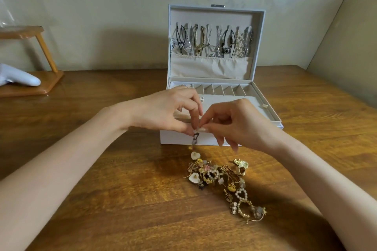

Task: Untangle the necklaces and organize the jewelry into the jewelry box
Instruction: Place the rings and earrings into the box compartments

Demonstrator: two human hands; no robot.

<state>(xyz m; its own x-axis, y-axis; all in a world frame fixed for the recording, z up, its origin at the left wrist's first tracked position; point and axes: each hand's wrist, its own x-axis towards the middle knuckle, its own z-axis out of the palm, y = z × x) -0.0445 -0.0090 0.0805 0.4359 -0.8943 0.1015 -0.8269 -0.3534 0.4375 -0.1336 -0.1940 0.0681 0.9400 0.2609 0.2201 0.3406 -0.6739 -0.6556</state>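
"Since you are standing nearer, what is sitting on that wooden worktop?"

"A white jewelry box is sitting at the back, close to the wall, with its lid standing open. A row of necklaces is hanging inside the lid above a gathered pocket. A wooden stand is sitting off at the left edge, well apart from the box."

"And what are the hands doing?"

"Both are hovering over the box's front edge. The left hand and the right hand are meeting fingertip to fingertip. Each is pinching the top of the same small dark dangling piece, which is hanging between them in front of the box's white front wall."

"Where is the rest lying?"

"A tangled heap of jewelry is lying on the worktop below the hands, nearer us than the box and not touching it. I'm seeing gold bits, pearl hearts and white heart shapes in it. Two tiny pale studs are resting on the cushion in the top tray, just behind the left hand's fingers. What the dark piece is exactly, I cannot tell."
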